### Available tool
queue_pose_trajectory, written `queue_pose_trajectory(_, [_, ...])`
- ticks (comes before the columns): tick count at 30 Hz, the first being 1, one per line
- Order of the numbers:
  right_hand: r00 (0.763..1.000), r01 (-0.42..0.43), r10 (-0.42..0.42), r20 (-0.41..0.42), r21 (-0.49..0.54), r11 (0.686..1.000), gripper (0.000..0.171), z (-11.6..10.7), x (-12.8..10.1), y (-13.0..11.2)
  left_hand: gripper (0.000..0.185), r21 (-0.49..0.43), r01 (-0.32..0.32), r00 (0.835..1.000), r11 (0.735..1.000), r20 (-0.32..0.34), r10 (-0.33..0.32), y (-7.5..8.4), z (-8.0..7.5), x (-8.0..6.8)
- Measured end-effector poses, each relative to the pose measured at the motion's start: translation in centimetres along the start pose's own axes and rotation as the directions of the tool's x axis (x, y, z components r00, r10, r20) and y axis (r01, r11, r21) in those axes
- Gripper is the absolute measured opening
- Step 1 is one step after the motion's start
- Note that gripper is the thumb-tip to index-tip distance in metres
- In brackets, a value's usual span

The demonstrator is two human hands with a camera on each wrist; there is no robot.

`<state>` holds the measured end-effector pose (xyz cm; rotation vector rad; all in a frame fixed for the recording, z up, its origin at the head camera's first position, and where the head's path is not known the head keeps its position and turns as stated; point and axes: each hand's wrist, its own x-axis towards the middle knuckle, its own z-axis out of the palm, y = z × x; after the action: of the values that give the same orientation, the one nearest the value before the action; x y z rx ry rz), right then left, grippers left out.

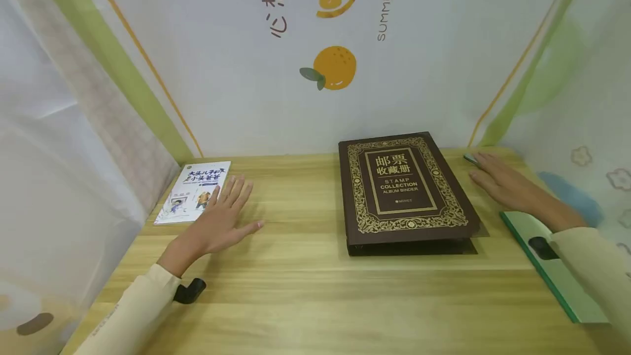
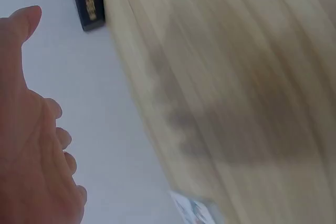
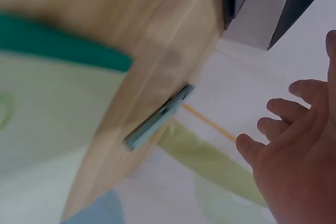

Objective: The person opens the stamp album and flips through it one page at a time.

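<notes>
A dark brown stamp album binder (image 1: 401,190) with gold lettering lies on the wooden table, its cover slightly raised at the near edge. My left hand (image 1: 222,223) is over the table at the left, fingers straight and spread, holding nothing. Just beyond its fingertips is a white booklet (image 1: 192,193) with cartoon figures, partly covered by the hand in the head view. On the right, my right hand (image 1: 512,185) holds nothing, fingers extended. Near its fingertips lies a slim pale green object (image 3: 160,116) with a metal-looking end; its kind is unclear.
Below my right forearm, a flat pale green item (image 1: 537,273) with a darker green edge lies along the table's right side. A white cloth (image 1: 236,97) printed with oranges hangs behind the table (image 1: 296,300), and more cloth hangs at both sides.
</notes>
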<state>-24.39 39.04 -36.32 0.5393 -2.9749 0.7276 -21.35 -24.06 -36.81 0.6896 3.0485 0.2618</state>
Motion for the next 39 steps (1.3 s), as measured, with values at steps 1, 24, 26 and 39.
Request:
queue_pose_trajectory(1, [1.0, -0.004, 0.004, 0.012, 0.018, 1.0, 0.07, -0.1, 0.5, -0.3, 0.095, 0.007, -0.021, 1.0, 1.0, 0.0, 0.021, 0.6, 0.0, 0.2])
queue_pose_trajectory(24, [0.985, -0.172, 0.162, 0.066, 0.221, 0.96, 0.068, -0.6, 6.9, -1.9, 0.094, -0.026, -0.422, 0.907, 0.906, -0.009, 0.422, 13.9, 0.8, 4.9])
queue_pose_trajectory(26, [0.985, -0.169, 0.153, 0.08, 0.257, 0.952, 0.066, -0.5, 7.4, -1.8, 0.093, -0.017, -0.46, 0.888, 0.888, -0.008, 0.46, 15.3, 0.7, 5.5])
queue_pose_trajectory(39, [0.977, -0.183, 0.14, 0.161, 0.292, 0.939, 0.064, -0.3, 9.1, -1.0, 0.079, 0.18, -0.596, 0.802, 0.782, 0.097, 0.589, 20.7, 1.9, 7.5])
